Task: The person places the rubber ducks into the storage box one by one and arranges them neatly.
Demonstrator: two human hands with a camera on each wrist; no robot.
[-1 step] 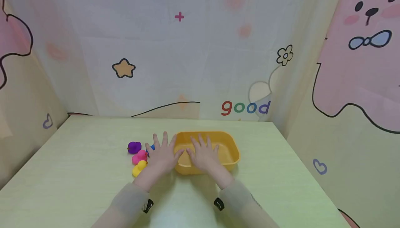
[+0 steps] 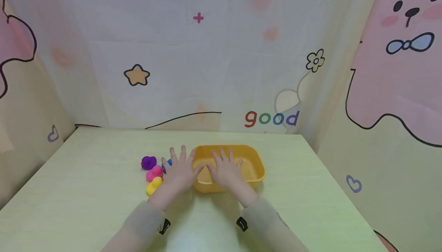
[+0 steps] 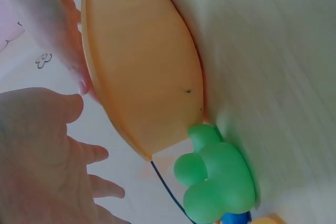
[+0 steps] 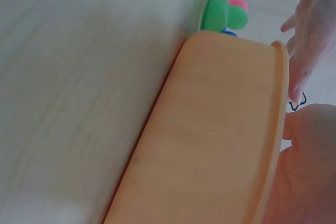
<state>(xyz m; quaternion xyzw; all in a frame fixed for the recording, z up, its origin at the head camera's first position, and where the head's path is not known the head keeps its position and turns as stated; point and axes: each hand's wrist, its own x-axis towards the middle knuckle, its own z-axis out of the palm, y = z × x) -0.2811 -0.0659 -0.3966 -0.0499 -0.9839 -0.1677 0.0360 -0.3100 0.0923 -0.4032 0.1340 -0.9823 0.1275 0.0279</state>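
Observation:
My left hand is spread with straight fingers, palm down, above the left end of an orange-yellow plastic basin and the toy ducks beside it. My right hand, also spread and palm down, hovers over the basin's middle. Neither holds anything. A purple duck, a pink duck and a yellow duck sit left of my left hand, which partly covers a blue duck. Close by the basin's end stands a green duck, seen in both wrist views but hidden in the head view.
The pale wooden-look table carries the basin and ducks near its middle. Behind it hangs a printed cloth backdrop, with more printed cloth along both sides. Each sleeve has a small black device at the cuff.

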